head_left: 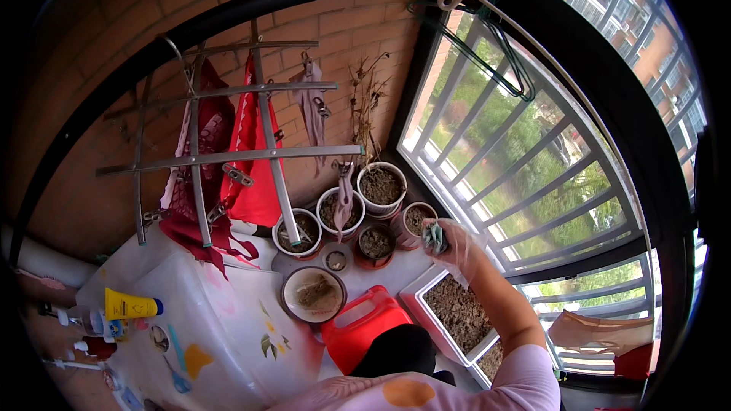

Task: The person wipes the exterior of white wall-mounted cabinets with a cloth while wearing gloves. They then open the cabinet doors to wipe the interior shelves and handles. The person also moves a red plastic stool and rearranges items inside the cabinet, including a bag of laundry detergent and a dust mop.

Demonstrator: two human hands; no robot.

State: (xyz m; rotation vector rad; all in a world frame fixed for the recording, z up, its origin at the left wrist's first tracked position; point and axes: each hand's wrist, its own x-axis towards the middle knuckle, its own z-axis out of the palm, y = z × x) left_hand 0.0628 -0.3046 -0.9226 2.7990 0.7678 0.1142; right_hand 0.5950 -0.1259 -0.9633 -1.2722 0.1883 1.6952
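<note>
Here, seen from the head camera, the person's right hand [449, 243], in a thin clear glove, has its fingers clamped around a small grey-green bundle [435, 237]. It hovers at three o'clock from a cluster of soil-filled pots [381, 185], above a white rectangular planter [455, 312]. The left hand is out of sight. A red jug [358, 325] lies at seven o'clock from the hand.

there is only one view, from a camera worn on the person's head, so no second view shares the scene. it looks steeply down and forward into a balcony corner, with the brick wall [91, 129] ahead on the left and the window bars [533, 183] on the right. the flower pots [381, 186] on the floor are near, at arm's reach. the fisheye lens bends straight edges toward the dark round rim.
</note>
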